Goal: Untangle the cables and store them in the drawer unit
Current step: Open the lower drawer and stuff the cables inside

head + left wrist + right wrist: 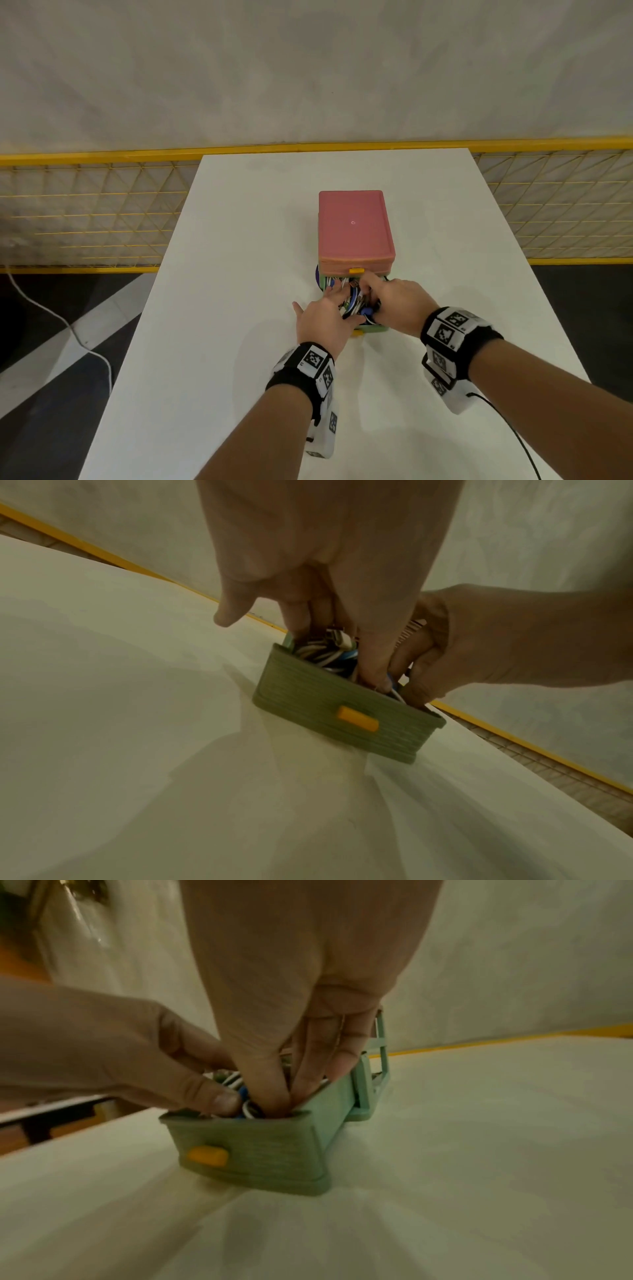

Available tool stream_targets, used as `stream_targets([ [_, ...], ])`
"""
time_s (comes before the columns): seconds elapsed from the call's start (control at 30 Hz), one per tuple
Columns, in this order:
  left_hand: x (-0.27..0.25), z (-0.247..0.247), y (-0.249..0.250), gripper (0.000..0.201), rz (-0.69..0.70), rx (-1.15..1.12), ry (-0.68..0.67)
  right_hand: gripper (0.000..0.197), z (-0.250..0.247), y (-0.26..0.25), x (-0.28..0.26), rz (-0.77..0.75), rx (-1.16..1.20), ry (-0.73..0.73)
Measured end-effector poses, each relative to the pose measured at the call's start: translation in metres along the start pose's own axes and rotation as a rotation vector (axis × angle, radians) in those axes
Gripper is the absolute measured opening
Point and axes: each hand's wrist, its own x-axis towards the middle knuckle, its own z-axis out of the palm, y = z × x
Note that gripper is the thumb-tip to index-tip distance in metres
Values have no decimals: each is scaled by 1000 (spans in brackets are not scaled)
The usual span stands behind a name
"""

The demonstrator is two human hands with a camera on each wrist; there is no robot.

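Both hands work inside the pulled-out green drawer (pixel 346 718) of a small drawer unit (pixel 355 228) on a white table (pixel 239 274), packing a bundle of cables (pixel 320 650) down into it. The left hand (pixel 325 320) has its fingers (pixel 298 610) bent into the drawer, pressing on the loops, with the little finger splayed clear outside the left wall; the right hand (pixel 397 305) curls its thumb and fingers (pixel 270 1085) into the near right corner, apparently pinching a white and blue strand, though the exact grip is hidden.

The likely trouble from here is spring-back: the coils stand level with or slightly above the rim under the fingertips, and once the pressure is lifted they may rise and snag the pink drawer just beyond the fingers when the green one slides in. A loop appears to bulge past the left wall, beside the left fingertips, and could be trapped or sheared on closing. Pressing hard near the front could also tip or drag the light unit across the smooth tabletop.

The cables are a dense mix of white, blue and dark strands, coiled, not loose, filling the drawer between the two hands. The drawer front, ribbed with a yellow handle (pixel 358 718), sits just below the fingertips, facing the wrists.
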Motion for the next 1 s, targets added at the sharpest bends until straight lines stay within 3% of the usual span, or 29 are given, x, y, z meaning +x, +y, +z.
stream_targets([
  [0.23, -1, 1, -3, 64, 25, -15, 6, 32, 24, 3, -18, -3, 212, 152],
  [0.33, -1, 4, -4, 65, 48, -8, 5, 15, 24, 3, -15, 45, 271, 151],
  [0.43, -4, 8, -6, 60, 92, 36, -8, 4, 17, 3, -8, 72, 163, 85],
  [0.57, -4, 10, -14, 54, 226, 484, 53, 12, 12, 1, -2, 56, 15, 7],
  [0.67, -3, 21, -16, 63, 287, 671, 129, 17, 20, -2, -11, 59, 60, 66],
  [0.77, 0, 31, -20, 78, 320, 616, 188, 18, 34, -8, -30, 26, 115, 280],
  [0.83, 4, 33, -22, 82, 368, 604, 188, 28, 46, -9, -38, -44, 74, 313],
  [0.9, 5, 33, -20, 71, 407, 495, 143, 42, 52, -7, -37, -80, 63, 257],
  [1.0, 6, 28, -23, 47, 365, 363, 186, 58, 49, -9, -31, -82, 88, 217],
])
